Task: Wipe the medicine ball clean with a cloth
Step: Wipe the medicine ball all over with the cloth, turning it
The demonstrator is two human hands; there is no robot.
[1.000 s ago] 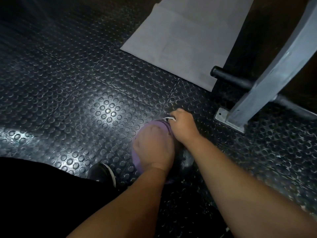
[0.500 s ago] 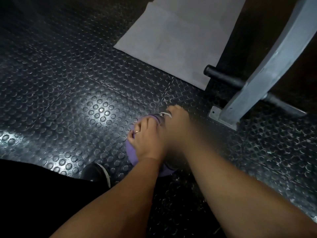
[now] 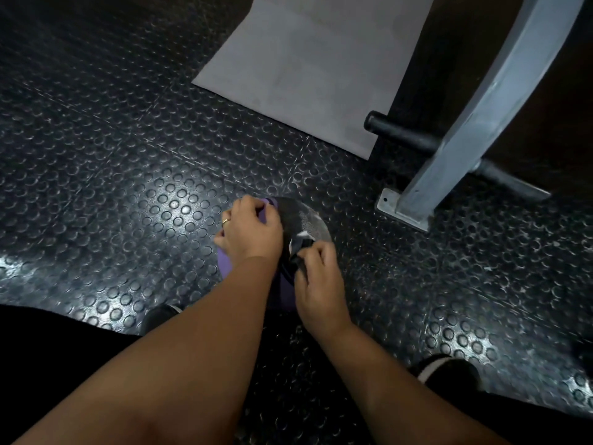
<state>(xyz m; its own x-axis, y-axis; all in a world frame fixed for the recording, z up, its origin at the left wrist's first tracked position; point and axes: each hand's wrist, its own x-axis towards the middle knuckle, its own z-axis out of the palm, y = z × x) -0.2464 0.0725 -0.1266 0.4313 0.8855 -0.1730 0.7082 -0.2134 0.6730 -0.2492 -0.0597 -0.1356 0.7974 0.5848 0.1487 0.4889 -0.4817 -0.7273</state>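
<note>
Low on the studded black rubber floor (image 3: 106,175), near centre, a purple-and-black round medicine ball (image 3: 305,220) is sitting between both hands. Left hand (image 3: 250,232), wearing a gold ring (image 3: 226,221), is lying curled over the ball's left purple side, fingers hooking over the top edge, gripping and steadying the ball. Right hand (image 3: 321,284) is clenching a small dark cloth with a pale patch (image 3: 300,248), pinching it between thumb and fingers and pressing it against the ball's near right face. Cloth is touching the ball at the seam between the black and purple panels.

Ball is looking dense and heavy for its size, likely firm with slight give; the black panel is showing a grainy, grippy texture, so slipping seems unlikely, but it could roll on the floor if unbraced. Best hold is probably a spread palm over the top or side, as the left hand is doing, rotating it to expose unwiped areas. Cloth is soft, limp, light; bunching it in the fist is keeping it controlled.

Far from the ball, a flat grey mat (image 3: 314,65) is lying on the floor; at right, a grey metal frame leg (image 3: 475,117) with a bolted foot plate and a black bar (image 3: 401,133) are standing well apart from the ball. Dark shoes (image 3: 446,370) are showing near the bottom.

Wiping is looking partly done; extent unclear.
</note>
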